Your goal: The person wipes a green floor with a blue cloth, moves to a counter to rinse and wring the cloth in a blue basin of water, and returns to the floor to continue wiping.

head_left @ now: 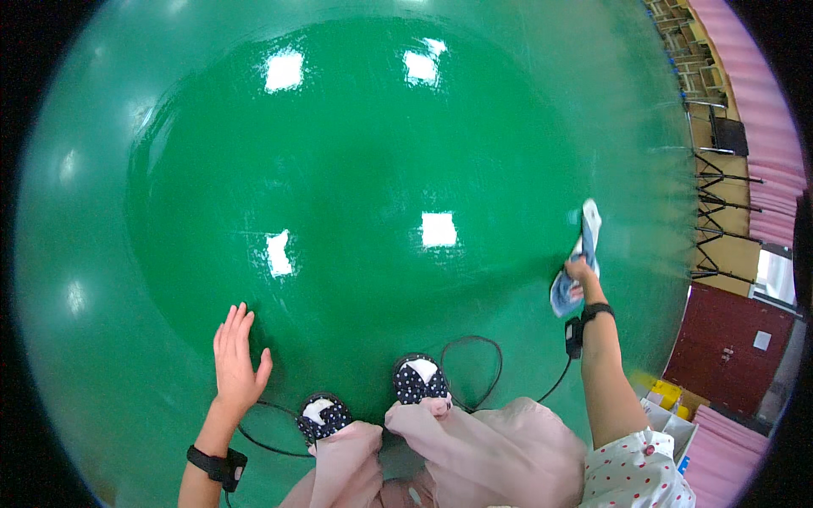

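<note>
Two bare hands (240,362), one blue-white cloth (588,244), two dotted shoes (421,385), two black wristbands (234,468).

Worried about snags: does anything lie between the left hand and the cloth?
Nothing visible lies directly between the left hand and the blue-and-white cloth, only green floor. The black cable loops nearer the shoes.

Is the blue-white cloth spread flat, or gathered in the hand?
Gathered: the right hand grips the cloth near its middle; both ends stick out.
</note>
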`<state>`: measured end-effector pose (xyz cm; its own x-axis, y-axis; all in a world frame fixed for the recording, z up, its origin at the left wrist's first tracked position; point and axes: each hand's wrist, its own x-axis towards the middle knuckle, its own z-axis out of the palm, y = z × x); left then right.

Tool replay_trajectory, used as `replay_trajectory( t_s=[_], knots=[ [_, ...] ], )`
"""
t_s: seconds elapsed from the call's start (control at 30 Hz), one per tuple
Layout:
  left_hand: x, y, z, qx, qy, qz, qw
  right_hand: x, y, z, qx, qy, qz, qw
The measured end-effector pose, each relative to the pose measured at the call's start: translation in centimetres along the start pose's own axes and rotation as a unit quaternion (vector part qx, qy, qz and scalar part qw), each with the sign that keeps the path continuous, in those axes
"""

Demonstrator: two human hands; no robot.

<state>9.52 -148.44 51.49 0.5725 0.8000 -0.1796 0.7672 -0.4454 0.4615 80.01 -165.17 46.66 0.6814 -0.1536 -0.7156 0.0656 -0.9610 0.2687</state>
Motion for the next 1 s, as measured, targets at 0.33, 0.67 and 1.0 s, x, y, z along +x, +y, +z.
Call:
replay_trajectory(
  t_s=[0.33, 0.67, 1.0],
  knots=[
    [0.1, -1.2, -1.4, 0.043, -0.079, 0.037, 0.995, -4.5, -8.9, 3.6, 0.058, 0.368, -0.352, 0.858],
    [0.1, -4.6, -3.6, -0.045, 0.119, -0.027, 0.992, -33.2, -22.8, 17.8, -0.112, -0.095, -0.842, 0.518],
    [-13.1, -7.8, -4.0, 0.065, 0.037, -0.199, 0.977, -45.2, -24.5, 36.6, -0.319, 0.035, -0.943, 0.089]
  ],
)
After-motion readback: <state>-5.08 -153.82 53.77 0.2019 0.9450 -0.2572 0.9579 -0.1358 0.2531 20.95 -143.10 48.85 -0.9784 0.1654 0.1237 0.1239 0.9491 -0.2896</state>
